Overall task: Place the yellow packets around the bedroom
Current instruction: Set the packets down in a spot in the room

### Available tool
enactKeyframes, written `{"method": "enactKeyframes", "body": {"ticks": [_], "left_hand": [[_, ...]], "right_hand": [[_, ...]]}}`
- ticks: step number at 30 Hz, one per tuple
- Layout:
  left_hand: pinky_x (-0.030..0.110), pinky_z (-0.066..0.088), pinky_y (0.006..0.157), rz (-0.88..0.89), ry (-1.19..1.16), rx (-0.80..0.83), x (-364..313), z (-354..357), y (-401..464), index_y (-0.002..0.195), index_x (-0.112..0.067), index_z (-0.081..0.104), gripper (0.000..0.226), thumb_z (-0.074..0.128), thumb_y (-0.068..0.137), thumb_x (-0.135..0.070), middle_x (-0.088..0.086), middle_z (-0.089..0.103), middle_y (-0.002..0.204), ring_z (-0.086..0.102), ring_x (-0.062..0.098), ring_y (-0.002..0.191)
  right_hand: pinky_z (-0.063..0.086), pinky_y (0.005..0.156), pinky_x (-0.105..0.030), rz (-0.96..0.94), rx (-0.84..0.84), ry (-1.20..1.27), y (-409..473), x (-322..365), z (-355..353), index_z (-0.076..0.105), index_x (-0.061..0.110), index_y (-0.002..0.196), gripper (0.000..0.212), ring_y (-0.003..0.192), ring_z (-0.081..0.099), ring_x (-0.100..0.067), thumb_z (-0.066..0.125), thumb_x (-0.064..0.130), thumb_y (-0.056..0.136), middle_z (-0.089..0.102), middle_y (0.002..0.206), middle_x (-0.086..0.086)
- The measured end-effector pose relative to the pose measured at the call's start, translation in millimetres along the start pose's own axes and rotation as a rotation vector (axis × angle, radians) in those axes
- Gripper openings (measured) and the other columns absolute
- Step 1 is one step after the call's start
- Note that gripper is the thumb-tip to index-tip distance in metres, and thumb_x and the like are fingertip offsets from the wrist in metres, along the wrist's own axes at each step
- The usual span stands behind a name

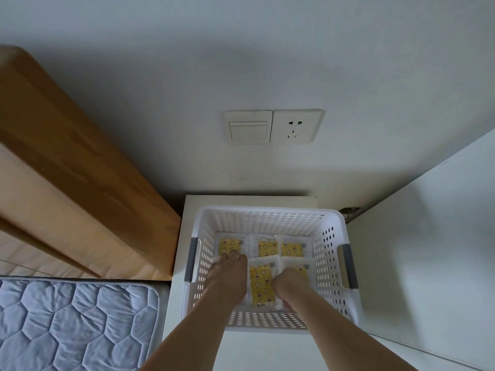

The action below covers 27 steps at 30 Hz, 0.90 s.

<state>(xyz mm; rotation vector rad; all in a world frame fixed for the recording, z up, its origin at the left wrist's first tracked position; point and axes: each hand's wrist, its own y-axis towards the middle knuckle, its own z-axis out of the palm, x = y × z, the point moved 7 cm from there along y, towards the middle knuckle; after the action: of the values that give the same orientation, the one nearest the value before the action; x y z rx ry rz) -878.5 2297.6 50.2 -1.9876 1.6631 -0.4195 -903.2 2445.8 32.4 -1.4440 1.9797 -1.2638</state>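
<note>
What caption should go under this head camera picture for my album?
Left hand and right hand reach among yellow patterned packets in a white perforated plastic basket.

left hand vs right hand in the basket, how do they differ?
The left hand reaches further into the basket, fingers on the yellow packet in the far-left corner; the right hand sits nearer the front.
The left hand's fingertips show; the right hand's fingers are curled under and hidden, so whether it grips a packet cannot be told.
Both are bare and inside the basket, on either side of the middle packet.
</note>
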Motion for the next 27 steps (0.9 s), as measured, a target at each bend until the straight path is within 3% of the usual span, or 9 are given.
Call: {"method": "enactKeyframes", "body": {"ticks": [3, 6, 8, 10, 14, 18, 22, 25, 27], "left_hand": [[0.044, 0.046, 0.102, 0.012, -0.025, 0.009, -4.3, -8.1, -9.0, 0.135, -0.013, 0.042, 0.051, 0.050, 0.087, 0.001, 0.007, 0.041, 0.136, 0.041, 0.029, 0.128], [0.040, 0.048, 0.098, 0.023, -0.065, -0.053, -4.0, -32.2, -26.5, 0.133, -0.016, 0.044, 0.044, 0.052, 0.091, -0.006, 0.003, 0.045, 0.133, 0.046, 0.024, 0.123], [0.038, 0.047, 0.094, 0.045, -0.074, -0.108, -3.6, -59.2, -42.8, 0.133, -0.016, 0.044, 0.040, 0.051, 0.094, -0.012, 0.002, 0.046, 0.131, 0.048, 0.023, 0.120], [0.038, 0.044, 0.094, 0.048, -0.094, -0.154, -2.5, -90.5, -61.7, 0.130, -0.016, 0.045, 0.035, 0.046, 0.095, -0.012, 0.002, 0.045, 0.129, 0.047, 0.024, 0.119], [0.037, 0.044, 0.096, 0.047, -0.153, -0.307, -0.4, -165.2, -110.8, 0.126, -0.016, 0.046, 0.031, 0.040, 0.096, -0.018, 0.002, 0.046, 0.128, 0.046, 0.023, 0.118], [0.035, 0.039, 0.101, 0.037, -0.156, -0.516, 8.1, -242.5, -173.2, 0.133, -0.015, 0.043, 0.036, 0.041, 0.099, -0.028, 0.002, 0.045, 0.134, 0.044, 0.023, 0.124], [0.036, 0.038, 0.105, -0.053, -0.152, -0.664, 28.2, -293.3, -241.9, 0.134, -0.012, 0.045, 0.037, 0.039, 0.100, -0.027, 0.004, 0.046, 0.136, 0.042, 0.024, 0.128], [0.036, 0.036, 0.105, -0.171, -0.152, -0.737, 52.2, -308.5, -294.0, 0.138, -0.013, 0.042, 0.041, 0.040, 0.100, -0.028, 0.004, 0.042, 0.142, 0.040, 0.025, 0.131], [0.038, 0.034, 0.108, -0.252, -0.148, -0.751, 71.4, -308.7, -327.9, 0.141, -0.013, 0.038, 0.045, 0.041, 0.100, -0.030, 0.005, 0.041, 0.144, 0.039, 0.026, 0.133]], "right_hand": [[0.042, 0.052, -0.019, -0.054, 0.013, -0.074, -15.8, 2.3, -5.2, 0.062, 0.002, 0.110, 0.023, 0.057, 0.051, -0.010, 0.043, 0.003, 0.096, 0.052, 0.068, 0.000], [0.039, 0.053, -0.018, -0.146, 0.011, -0.105, -44.1, 8.0, -18.2, 0.059, 0.008, 0.089, 0.016, 0.061, 0.049, -0.009, 0.045, 0.001, 0.090, 0.053, 0.074, 0.001], [0.041, 0.055, -0.019, -0.232, -0.028, -0.116, -72.0, 18.0, -35.4, 0.058, 0.008, 0.103, 0.018, 0.073, 0.056, -0.012, 0.045, 0.005, 0.091, 0.062, 0.094, -0.003], [0.042, 0.056, -0.020, -0.313, -0.100, -0.147, -104.3, 30.8, -57.3, 0.052, 0.008, 0.124, 0.034, 0.090, 0.061, -0.017, 0.045, 0.006, 0.091, 0.061, 0.114, -0.007], [0.047, 0.069, -0.027, -0.463, -0.240, -0.217, -183.6, 62.3, -112.0, 0.049, 0.010, 0.107, 0.022, 0.093, 0.055, -0.021, 0.043, 0.003, 0.087, 0.053, 0.105, -0.007], [0.041, 0.065, -0.027, -0.629, -0.381, -0.309, -259.8, 96.2, -162.7, 0.042, 0.010, 0.091, 0.008, 0.085, 0.052, -0.023, 0.047, 0.006, 0.087, 0.050, 0.095, -0.007], [0.044, 0.071, -0.033, -0.825, -0.449, -0.361, -323.7, 130.7, -179.0, 0.043, 0.008, 0.093, 0.008, 0.092, 0.055, -0.028, 0.048, 0.010, 0.087, 0.052, 0.099, -0.012], [0.046, 0.080, -0.036, -0.985, -0.435, -0.407, -362.9, 156.6, -168.8, 0.050, 0.004, 0.113, 0.026, 0.100, 0.054, -0.030, 0.051, 0.013, 0.089, 0.054, 0.110, -0.015], [0.048, 0.084, -0.037, -1.073, -0.413, -0.435, -389.9, 171.3, -154.0, 0.050, 0.004, 0.116, 0.028, 0.103, 0.055, -0.031, 0.050, 0.014, 0.089, 0.054, 0.113, -0.015]]}}
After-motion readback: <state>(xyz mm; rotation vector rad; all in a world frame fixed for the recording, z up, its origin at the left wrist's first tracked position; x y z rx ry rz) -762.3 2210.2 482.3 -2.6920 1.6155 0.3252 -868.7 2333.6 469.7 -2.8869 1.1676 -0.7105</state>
